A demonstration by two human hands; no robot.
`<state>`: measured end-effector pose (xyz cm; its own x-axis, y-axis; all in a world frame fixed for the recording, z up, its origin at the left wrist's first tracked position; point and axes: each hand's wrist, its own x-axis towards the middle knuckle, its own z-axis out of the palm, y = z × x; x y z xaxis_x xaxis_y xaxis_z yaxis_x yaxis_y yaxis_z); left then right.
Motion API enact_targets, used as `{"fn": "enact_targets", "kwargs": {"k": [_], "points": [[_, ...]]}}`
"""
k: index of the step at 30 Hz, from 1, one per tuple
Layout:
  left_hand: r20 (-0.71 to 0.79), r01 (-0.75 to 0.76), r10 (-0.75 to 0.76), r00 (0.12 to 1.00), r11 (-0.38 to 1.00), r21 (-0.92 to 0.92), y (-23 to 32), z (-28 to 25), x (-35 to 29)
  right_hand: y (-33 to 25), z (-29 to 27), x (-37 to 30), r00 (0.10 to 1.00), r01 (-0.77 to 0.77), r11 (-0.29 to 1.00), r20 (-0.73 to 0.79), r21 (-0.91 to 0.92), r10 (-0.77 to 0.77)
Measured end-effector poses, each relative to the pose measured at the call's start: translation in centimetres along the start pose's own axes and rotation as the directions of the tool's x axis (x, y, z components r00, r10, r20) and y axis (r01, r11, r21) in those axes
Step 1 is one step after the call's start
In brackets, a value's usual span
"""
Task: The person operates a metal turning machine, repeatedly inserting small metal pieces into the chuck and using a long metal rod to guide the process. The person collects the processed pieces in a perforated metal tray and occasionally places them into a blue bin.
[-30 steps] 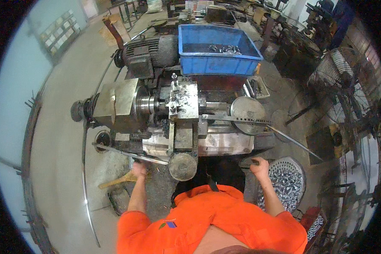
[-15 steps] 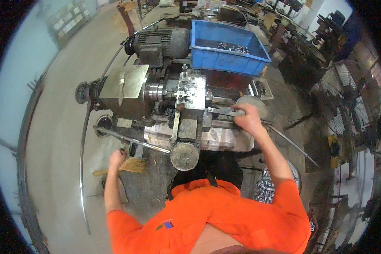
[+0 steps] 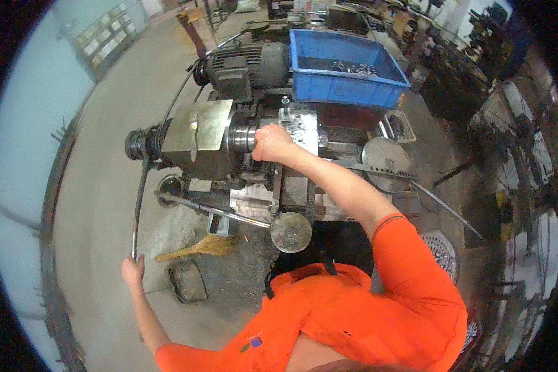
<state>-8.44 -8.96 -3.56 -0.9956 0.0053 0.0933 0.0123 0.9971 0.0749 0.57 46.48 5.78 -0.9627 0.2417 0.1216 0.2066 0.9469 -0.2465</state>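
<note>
I stand at a small metal lathe (image 3: pixel 198 139) with a grey motor (image 3: pixel 245 62) behind it. My right hand (image 3: pixel 270 142) reaches across and is closed at the chuck, right by the tool post (image 3: pixel 301 130); what it grips is hidden. My left hand (image 3: pixel 132 270) hangs low at the left, closed on the lower end of a long thin dark rod (image 3: pixel 139 204) that runs up toward the lathe's pulley end. A round handwheel (image 3: pixel 290 232) sticks out at the front of the machine, near my orange shirt.
A blue plastic crate (image 3: pixel 344 71) holding metal parts sits behind the lathe. A straw broom (image 3: pixel 198 248) and a dustpan (image 3: pixel 187 280) lie on the concrete floor at the left. A basket of small metal pieces (image 3: pixel 443 254) stands at my right. Cluttered workshop racks fill the right side.
My right hand moved from the round plate at the lathe's right to the chuck. My left hand dropped lower and further left, onto the thin rod's end.
</note>
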Motion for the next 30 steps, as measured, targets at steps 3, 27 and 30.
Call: {"fn": "enact_targets", "kwargs": {"k": [3, 27, 30], "points": [[0.000, 0.029, -0.029, 1.000, 0.992, 0.124, -2.3, 0.3, 4.7, -0.2, -0.9, -0.1, 0.997, -0.066, 0.996, 0.040, 0.057, 0.064], [-0.052, 0.179, -0.190, 0.980, 0.970, -0.165, 12.3, -2.3, -10.1, 5.4, -7.2, -2.2, 0.975, 0.136, 0.968, -0.144, -0.211, -0.169], [-0.125, 0.134, -0.149, 0.981, 0.983, -0.126, 12.9, -1.8, -9.8, 11.3, -9.9, -0.4, 0.881, -0.034, 0.980, -0.468, -0.196, -0.064]]}}
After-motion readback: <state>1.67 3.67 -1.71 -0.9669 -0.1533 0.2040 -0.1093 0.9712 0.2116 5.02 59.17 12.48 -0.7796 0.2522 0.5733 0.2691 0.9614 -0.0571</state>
